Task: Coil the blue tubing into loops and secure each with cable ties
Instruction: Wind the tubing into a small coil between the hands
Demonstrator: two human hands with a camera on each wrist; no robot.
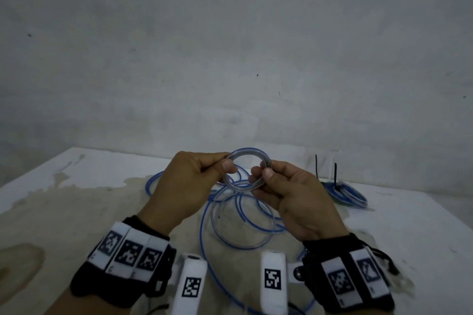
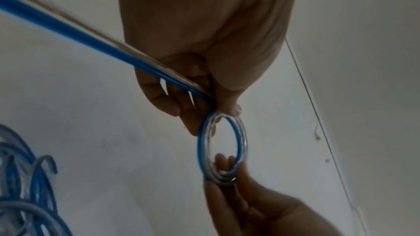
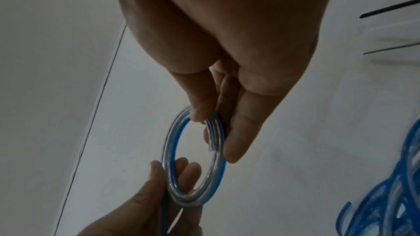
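Small untied coil was pinched by left hand and right hand; spring-open was judged likely if either pinch were relaxed.

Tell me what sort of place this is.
Probably a bare workroom or makeshift bench: a stained white table, a plain grey wall, and loose blue tubing beside a tied coil.

1. A white worktop, stained brown across its near left part, is set against a grey wall.
2. Loose blue tubing is spread over its middle.
3. A tied coil with black cable ties standing up is laid at the far right.
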